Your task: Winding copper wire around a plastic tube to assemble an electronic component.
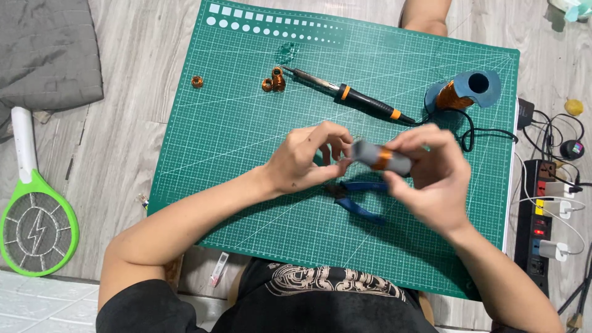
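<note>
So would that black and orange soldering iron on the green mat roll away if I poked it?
Probably a little: the soldering iron is long and round, lying flat on the mat. Its cord would likely drag it short. It looks stiff, not floppy.

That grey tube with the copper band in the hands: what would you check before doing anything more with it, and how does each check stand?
1. Grey tube gripped by right hand: ok.
2. Left hand fingers at the tube's end: ok.
3. Soldering iron lying apart from both hands: ok.
4. Iron hot or cold: cannot tell.
5. Blue pliers on the green mat under the hands: ok.
6. Copper wire spool lying on the mat: ok.
</note>
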